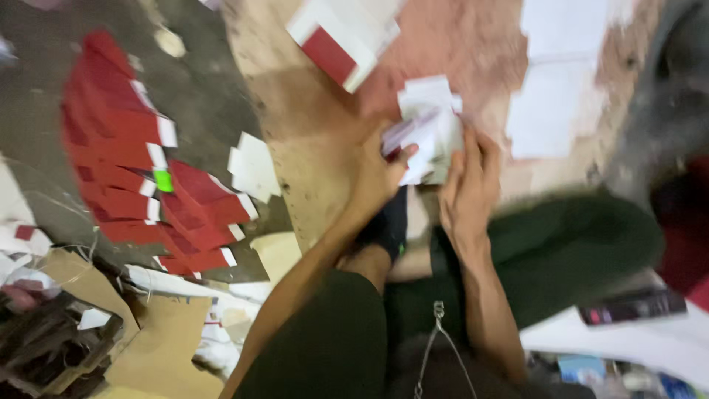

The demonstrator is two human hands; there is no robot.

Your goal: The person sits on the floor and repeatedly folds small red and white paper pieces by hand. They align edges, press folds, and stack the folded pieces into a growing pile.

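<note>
Both hands hold one bunch of white papers (430, 125). The left hand (380, 174) grips its side, the right hand (469, 185) its back. Red sheets (140, 170) lie far left.

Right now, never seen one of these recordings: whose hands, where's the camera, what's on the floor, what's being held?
There is no machine here: a person works with two bare hands. The single picture comes from a camera worn on their head, looking down past their legs in dark green trousers. The picture is blurred.

The left hand and the right hand together hold a bundle of white folded cards with some dark red showing.

On the floor to the left lies a fanned row of red and white flat cartons. A red and white piece lies above the hands, and brown cardboard at lower left.
</note>
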